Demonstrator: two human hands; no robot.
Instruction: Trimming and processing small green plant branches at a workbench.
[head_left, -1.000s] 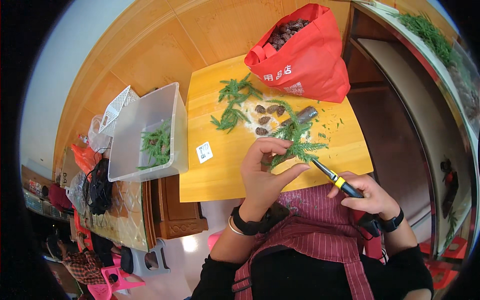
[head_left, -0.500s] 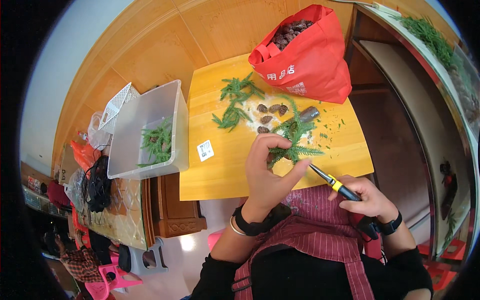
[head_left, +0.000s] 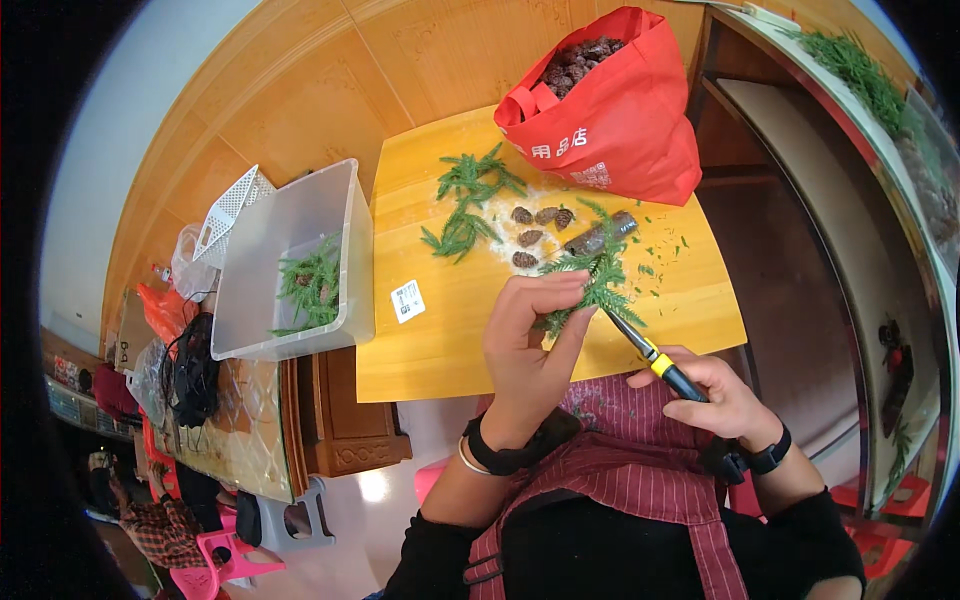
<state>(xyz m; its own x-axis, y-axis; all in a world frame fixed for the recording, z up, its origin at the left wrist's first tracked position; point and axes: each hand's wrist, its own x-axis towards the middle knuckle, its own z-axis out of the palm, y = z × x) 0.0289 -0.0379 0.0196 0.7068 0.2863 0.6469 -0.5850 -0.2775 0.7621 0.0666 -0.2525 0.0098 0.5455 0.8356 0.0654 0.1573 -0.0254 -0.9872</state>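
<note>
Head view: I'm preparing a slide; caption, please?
Left hand holds an evergreen sprig, right hand a black-and-yellow tool, with pine cones and a red tote bag on the table.

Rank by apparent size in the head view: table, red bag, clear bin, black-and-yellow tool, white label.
1. Table
2. Red bag and clear bin: too alike to rank
3. Black-and-yellow tool
4. White label

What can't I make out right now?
Head view: pinched part of the green sprig, hidden behind the left hand.
Head view: tip of the black-and-yellow tool, too small and dark against the sprig.
Head view: what lies deeper in the red bag, hidden by its wall and the top cones.
Head view: what the person in plaid is doing, too small near the rim.
</note>
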